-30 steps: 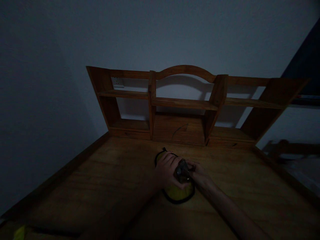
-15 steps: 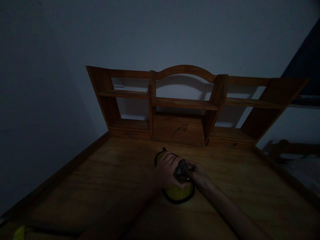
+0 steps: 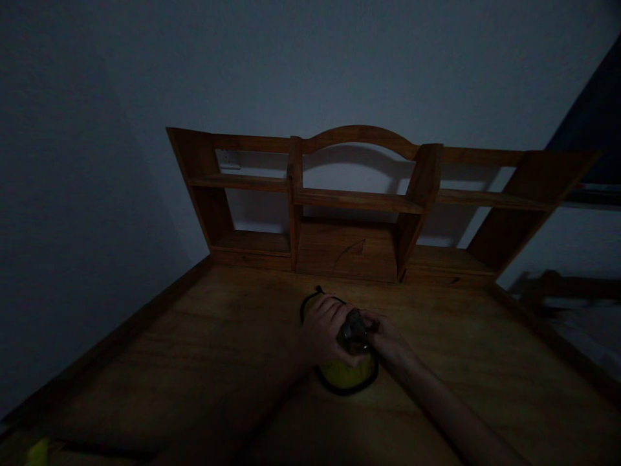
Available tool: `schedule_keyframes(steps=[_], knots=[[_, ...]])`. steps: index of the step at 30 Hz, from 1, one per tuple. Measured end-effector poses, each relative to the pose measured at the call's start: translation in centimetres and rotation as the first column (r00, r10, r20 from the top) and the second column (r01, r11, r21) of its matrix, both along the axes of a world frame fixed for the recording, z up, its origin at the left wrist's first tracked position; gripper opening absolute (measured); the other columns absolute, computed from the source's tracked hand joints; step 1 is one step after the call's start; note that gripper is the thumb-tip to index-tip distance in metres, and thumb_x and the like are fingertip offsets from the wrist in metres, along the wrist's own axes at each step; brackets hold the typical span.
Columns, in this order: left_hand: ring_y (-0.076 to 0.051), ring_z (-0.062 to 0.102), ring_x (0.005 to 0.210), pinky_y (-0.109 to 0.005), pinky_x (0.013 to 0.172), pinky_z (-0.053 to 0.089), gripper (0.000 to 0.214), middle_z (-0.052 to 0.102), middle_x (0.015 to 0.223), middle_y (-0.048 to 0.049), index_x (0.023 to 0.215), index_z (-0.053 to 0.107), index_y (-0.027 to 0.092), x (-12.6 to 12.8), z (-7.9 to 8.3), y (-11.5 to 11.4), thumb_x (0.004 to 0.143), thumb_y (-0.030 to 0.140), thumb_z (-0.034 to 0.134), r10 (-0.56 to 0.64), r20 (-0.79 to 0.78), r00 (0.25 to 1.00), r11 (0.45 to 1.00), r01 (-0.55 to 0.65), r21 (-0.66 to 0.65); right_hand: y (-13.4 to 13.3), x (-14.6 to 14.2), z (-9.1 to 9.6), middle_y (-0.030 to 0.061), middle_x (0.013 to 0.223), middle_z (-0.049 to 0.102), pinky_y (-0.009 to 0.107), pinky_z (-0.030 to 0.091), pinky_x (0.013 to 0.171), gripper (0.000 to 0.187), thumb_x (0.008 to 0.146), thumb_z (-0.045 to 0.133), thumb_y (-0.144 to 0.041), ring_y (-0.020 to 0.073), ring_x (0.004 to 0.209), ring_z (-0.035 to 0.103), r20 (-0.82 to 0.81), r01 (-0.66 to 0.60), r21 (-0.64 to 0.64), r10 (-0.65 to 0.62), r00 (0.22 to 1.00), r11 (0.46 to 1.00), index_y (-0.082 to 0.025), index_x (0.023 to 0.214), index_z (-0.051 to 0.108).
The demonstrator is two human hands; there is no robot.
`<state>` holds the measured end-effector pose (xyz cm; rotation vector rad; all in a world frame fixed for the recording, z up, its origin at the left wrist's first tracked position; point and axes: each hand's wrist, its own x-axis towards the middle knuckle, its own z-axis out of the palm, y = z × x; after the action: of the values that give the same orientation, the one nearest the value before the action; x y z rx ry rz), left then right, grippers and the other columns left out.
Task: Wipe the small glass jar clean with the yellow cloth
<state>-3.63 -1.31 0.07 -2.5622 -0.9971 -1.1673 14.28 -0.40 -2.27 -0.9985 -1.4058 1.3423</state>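
The scene is very dim. On a wooden desk point(image 3: 204, 349) lies a flat yellow pad with a black rim point(image 3: 345, 377). My left hand point(image 3: 324, 330) rests on it with fingers curled round a small dark glossy object point(image 3: 354, 335). My right hand point(image 3: 385, 342) meets it from the right, fingers pinched on the same object. What the object is I cannot make out.
A wooden shelf unit point(image 3: 359, 200) with open compartments stands at the desk's back against a pale wall. A wall socket point(image 3: 228, 158) shows behind its upper left shelf. Something yellow point(image 3: 36, 452) lies at the bottom left corner. Dark furniture stands at the right.
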Motion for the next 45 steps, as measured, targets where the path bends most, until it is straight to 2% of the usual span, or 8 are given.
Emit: schedule_keyframes(steps=[10,20,25,27,30,32,35,45], knots=[[-0.029,0.060,0.097,-0.049,0.105,0.038,0.084,0.065,0.097,-0.0109,0.116,0.052,0.014,0.1,0.1,-0.1,0.057,0.074,0.061,0.001,0.025,1.000,1.000,-0.001,0.007,-0.4,-0.3,0.8,0.0014,0.080,0.071,0.030,0.050,0.073,0.032,0.056,0.069,-0.010,0.0208,0.078,0.065,-0.061,-0.008,-0.072,0.004,0.998,0.997,-0.017,0.087,0.068],[-0.031,0.057,0.105,-0.050,0.102,0.042,0.093,0.062,0.110,-0.0135,0.126,0.046,0.014,0.1,0.0,0.0,0.057,0.075,0.064,-0.058,0.021,0.998,0.996,0.059,-0.071,-0.7,0.0,1.8,0.0030,0.083,0.070,0.030,0.049,0.073,0.020,0.066,0.066,-0.018,0.0211,0.079,0.064,0.109,0.096,0.136,-0.111,0.988,0.986,-0.016,0.086,0.068],[-0.031,0.039,0.131,-0.048,0.106,0.040,0.096,0.038,0.140,-0.0187,0.143,0.015,0.017,-0.2,-0.5,0.2,0.072,0.056,0.067,-0.190,0.114,0.975,0.963,0.208,-0.171,-1.3,0.1,2.6,0.0043,0.081,0.071,0.030,0.049,0.068,0.023,0.082,0.057,-0.035,0.0230,0.078,0.064,0.261,0.120,0.245,-0.184,0.948,0.962,-0.016,0.086,0.070],[-0.029,0.031,0.136,-0.049,0.109,0.037,0.085,0.029,0.145,-0.0172,0.143,0.013,0.021,-0.2,-0.4,0.3,0.080,0.049,0.063,-0.237,0.140,0.961,0.950,0.259,-0.175,-1.4,0.1,2.7,0.0045,0.083,0.072,0.030,0.049,0.067,0.027,0.084,0.055,-0.038,0.0237,0.079,0.065,0.276,0.118,0.259,-0.191,0.942,0.959,-0.016,0.090,0.070],[-0.028,0.031,0.136,-0.048,0.110,0.035,0.068,0.027,0.145,-0.0140,0.141,0.023,0.024,-0.1,-0.2,0.2,0.086,0.046,0.055,-0.197,0.206,0.958,0.925,0.252,-0.286,-1.3,0.1,2.6,0.0056,0.086,0.073,0.031,0.049,0.067,0.030,0.086,0.053,-0.039,0.0247,0.079,0.066,0.307,0.163,0.270,-0.245,0.920,0.949,-0.016,0.094,0.070],[-0.029,0.032,0.135,-0.048,0.111,0.035,0.078,0.028,0.144,-0.0139,0.141,0.024,0.024,0.1,-0.2,0.3,0.078,0.050,0.064,-0.169,0.248,0.954,0.904,0.250,-0.346,-1.1,0.2,2.3,0.0071,0.086,0.073,0.031,0.049,0.066,0.031,0.086,0.053,-0.040,0.0256,0.079,0.066,0.322,0.195,0.268,-0.279,0.905,0.943,-0.015,0.092,0.070],[-0.031,0.035,0.133,-0.049,0.111,0.035,0.099,0.034,0.141,-0.0145,0.141,0.022,0.023,0.3,-0.4,0.6,0.063,0.049,0.078,-0.180,0.269,0.946,0.891,0.273,-0.364,-0.9,0.3,1.9,0.0087,0.087,0.073,0.032,0.050,0.067,0.031,0.085,0.053,-0.040,0.0266,0.080,0.066,0.308,0.218,0.260,-0.295,0.904,0.941,-0.014,0.091,0.069],[-0.027,0.041,0.130,-0.045,0.109,0.039,0.094,0.040,0.139,-0.0109,0.140,0.025,0.026,0.1,-0.2,0.6,0.065,0.027,0.080,-0.054,0.248,0.967,0.917,0.147,-0.371,-1.2,-0.1,2.3,0.0081,0.091,0.072,0.037,0.052,0.076,0.028,0.081,0.058,-0.036,0.0268,0.084,0.065,0.193,0.235,0.248,-0.286,0.939,0.940,-0.015,0.098,0.067]])
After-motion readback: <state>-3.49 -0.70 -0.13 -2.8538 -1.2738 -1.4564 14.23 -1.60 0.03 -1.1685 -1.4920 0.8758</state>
